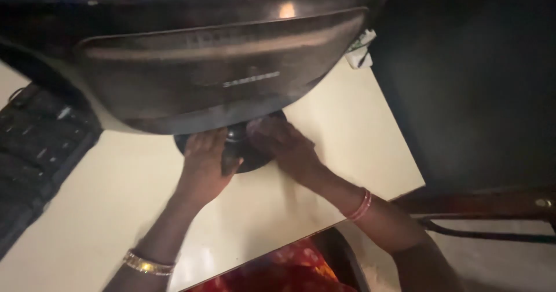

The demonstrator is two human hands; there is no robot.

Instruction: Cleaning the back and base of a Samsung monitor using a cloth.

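We look down on a cream desk (359, 130) that fills most of the view, its near edge running diagonally from the lower left toward the right. Over its far half leans the dark back of a monitor (220, 66), glossy and curved, tilted toward us so that it hides much of what lies under it. At the left edge, partly in shadow, lies a black keyboard (35, 147), well apart from our hands.

Below the monitor's lower edge sits its round dark stand base (255, 156), flat on the desk near the middle of the scene, with a short neck (234, 138) rising from it into the monitor's back. Both our hands meet there. Our left hand (202, 164) lies with fingers together and curled over the left side of the base, thumb against the neck. Our right hand (286, 147) rests on the right side of the base, fingers spread loosely and reaching up under the monitor (the fingertips are blurred, so we cannot tell whether they grip anything).

A gold bangle (147, 263) circles the left wrist, and pink bangles (360, 206) the right. At the far right edge of the desk, just beside the monitor, lies a small white object (360, 52) that is too unclear to identify.
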